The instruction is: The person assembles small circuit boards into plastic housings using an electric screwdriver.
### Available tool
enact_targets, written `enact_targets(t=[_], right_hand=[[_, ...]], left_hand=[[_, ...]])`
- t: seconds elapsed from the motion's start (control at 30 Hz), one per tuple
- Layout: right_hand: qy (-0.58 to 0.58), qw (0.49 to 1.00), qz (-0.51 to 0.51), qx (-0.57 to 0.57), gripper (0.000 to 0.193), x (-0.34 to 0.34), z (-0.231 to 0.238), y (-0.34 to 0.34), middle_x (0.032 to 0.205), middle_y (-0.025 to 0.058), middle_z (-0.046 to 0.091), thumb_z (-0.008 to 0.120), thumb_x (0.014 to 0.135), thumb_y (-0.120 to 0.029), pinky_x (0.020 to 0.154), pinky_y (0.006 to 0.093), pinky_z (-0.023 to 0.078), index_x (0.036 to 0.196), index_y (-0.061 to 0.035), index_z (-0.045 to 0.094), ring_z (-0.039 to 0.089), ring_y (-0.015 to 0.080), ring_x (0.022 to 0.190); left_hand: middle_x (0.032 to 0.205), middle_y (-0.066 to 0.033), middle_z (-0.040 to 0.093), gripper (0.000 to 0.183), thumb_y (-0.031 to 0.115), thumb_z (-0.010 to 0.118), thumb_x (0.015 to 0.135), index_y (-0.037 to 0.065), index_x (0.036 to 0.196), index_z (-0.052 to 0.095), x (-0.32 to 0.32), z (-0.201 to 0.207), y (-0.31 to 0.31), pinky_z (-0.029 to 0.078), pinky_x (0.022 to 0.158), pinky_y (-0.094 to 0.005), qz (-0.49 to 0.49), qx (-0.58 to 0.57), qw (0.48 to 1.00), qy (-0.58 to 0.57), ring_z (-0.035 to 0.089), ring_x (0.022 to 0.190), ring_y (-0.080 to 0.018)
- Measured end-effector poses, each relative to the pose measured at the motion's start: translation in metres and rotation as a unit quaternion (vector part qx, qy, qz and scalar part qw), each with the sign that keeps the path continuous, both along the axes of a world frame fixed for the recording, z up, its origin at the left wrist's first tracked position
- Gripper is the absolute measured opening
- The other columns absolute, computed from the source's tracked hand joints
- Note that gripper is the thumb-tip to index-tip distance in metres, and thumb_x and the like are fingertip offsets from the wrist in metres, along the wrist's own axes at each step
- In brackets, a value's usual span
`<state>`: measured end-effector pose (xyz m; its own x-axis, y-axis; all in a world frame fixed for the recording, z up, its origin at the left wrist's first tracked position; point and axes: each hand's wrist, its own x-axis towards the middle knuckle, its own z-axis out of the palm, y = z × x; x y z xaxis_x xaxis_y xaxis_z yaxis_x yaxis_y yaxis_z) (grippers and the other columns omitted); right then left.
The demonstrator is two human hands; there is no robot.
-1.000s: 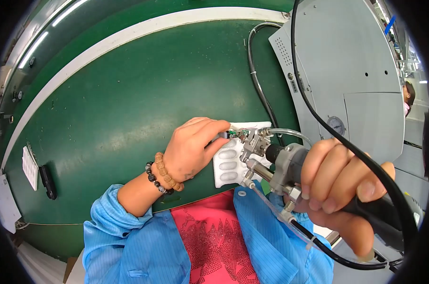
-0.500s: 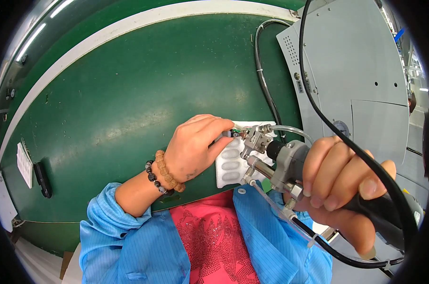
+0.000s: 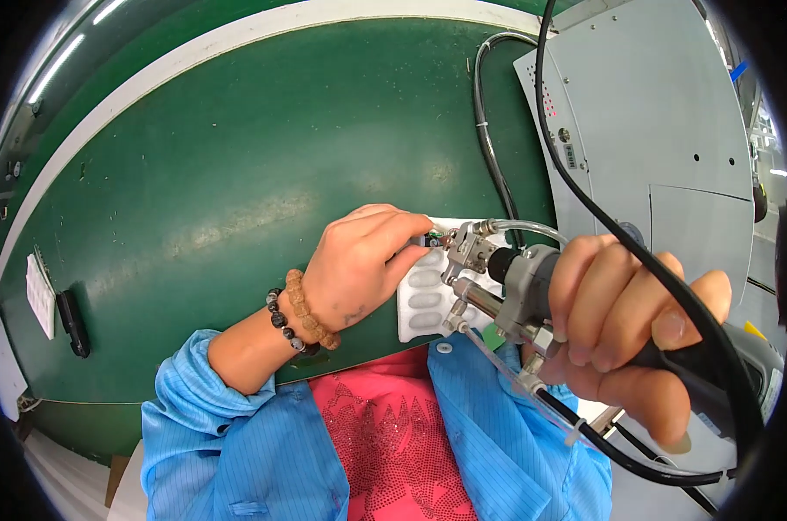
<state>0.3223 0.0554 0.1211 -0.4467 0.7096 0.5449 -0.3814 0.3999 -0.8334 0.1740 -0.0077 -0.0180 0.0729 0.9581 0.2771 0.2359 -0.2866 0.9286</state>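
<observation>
My right hand [image 3: 624, 334] is closed round a hand-held electric screwdriver [image 3: 532, 291], its metal nose pointing left with a clear tube joined to it. The nose [image 3: 466, 249] meets a small part with a green circuit board [image 3: 433, 236]. My left hand [image 3: 367, 256] pinches that part between thumb and fingers and covers most of it. Beneath both lies a white moulded tray [image 3: 424, 300] with oval hollows; the screwdriver and my left hand hide some of it.
A grey machine cabinet [image 3: 645, 113] stands at the right. A black cable [image 3: 576, 182] hangs across the right side. Another black hose [image 3: 489, 143] runs along the green table [image 3: 237, 148]. At the far left lie a black marker-like object [image 3: 74, 323] and a white pad [image 3: 40, 295].
The view has shifted slightly. Red lights now show on the cabinet's panel. My hands and the screwdriver keep nearly the same pose at the small part.
</observation>
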Motion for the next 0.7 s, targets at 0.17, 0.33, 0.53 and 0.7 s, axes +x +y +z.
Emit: enact_targets(t=[0.17,0.33,0.53,0.7], right_hand=[[0.000,0.999,0.011,0.035,0.051,-0.009,0.013,-0.010,0.066,-0.0020,0.051,0.072,0.083,-0.047,0.047,0.0212,0.041,0.102,-0.0068,0.047,0.049,0.0072,0.049],[0.002,0.999,0.025,0.031,0.052,0.030,0.032,-0.017,0.065,-0.0018,0.054,0.077,0.078,-0.044,0.048,0.0218,0.043,0.103,-0.0061,0.051,0.052,0.0083,0.053],[-0.105,0.982,0.158,0.001,0.060,0.077,0.080,-0.011,0.080,0.0023,0.052,0.069,0.081,-0.052,0.060,0.0278,0.046,0.118,-0.0074,0.051,0.052,0.0153,0.065],[0.023,1.000,-0.017,0.009,0.051,0.065,0.051,-0.034,0.065,-0.0016,0.054,0.079,0.076,-0.044,0.051,0.0210,0.045,0.100,-0.0062,0.053,0.053,0.0078,0.052]], left_hand=[[0.091,-0.0129,0.069,0.029,0.000,0.076,0.072,0.002,0.099,0.066,-0.008,0.013,-0.006,0.054,0.072,-0.0343,-0.008,-0.002,1.000,-0.008,0.068,0.082,-0.0273],[0.092,-0.0133,0.069,0.026,0.004,0.074,0.077,0.002,0.102,0.066,0.001,0.009,-0.006,0.054,0.072,-0.0334,0.029,-0.047,0.998,0.010,0.068,0.083,-0.0264],[0.089,-0.0074,0.070,0.027,0.008,0.078,0.074,0.004,0.099,0.067,-0.010,0.026,0.024,0.051,0.076,-0.0309,0.132,-0.103,0.981,-0.097,0.067,0.085,-0.0173],[0.099,-0.0135,0.068,0.038,0.014,0.077,0.079,-0.004,0.108,0.062,-0.083,0.010,0.103,0.052,0.079,-0.0291,0.286,-0.026,0.948,-0.137,0.065,0.088,-0.0180]])
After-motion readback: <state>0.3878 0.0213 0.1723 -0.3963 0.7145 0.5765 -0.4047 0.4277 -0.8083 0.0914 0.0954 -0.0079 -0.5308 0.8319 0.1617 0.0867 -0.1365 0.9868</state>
